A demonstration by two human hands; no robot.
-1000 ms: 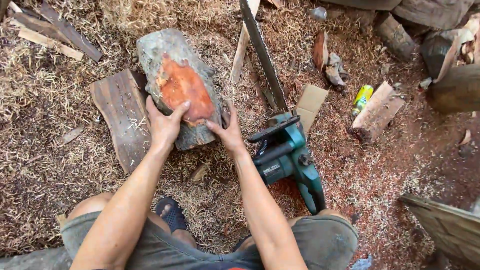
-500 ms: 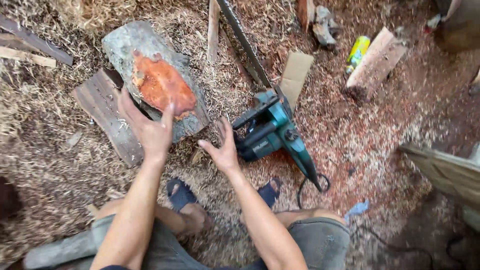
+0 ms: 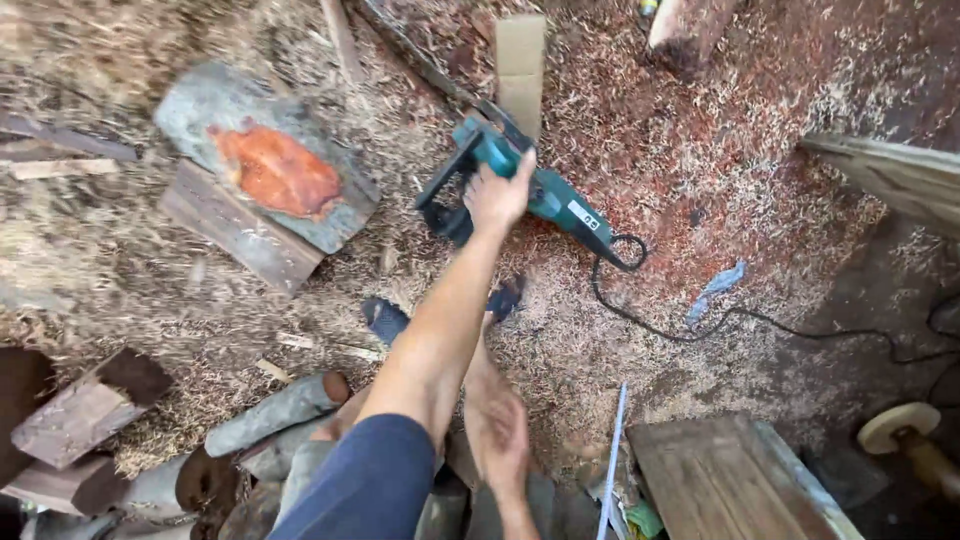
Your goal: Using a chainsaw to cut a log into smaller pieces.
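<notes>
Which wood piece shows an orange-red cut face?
The grey-barked log chunk left of the chainsaw; the slab under it and others look plain brown or grey.

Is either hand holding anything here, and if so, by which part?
One hand is on the teal chainsaw, at its top handle; whether it has closed around it cannot be told. The other hand hangs low, holding nothing.

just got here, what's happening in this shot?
A person stands on sawdust-covered ground. One hand reaches out to the teal electric chainsaw and rests on its top handle; which hand it is I can't tell. The other hand hangs low and open, holding nothing. The log chunk with an orange cut face lies apart, on a plank.
</notes>
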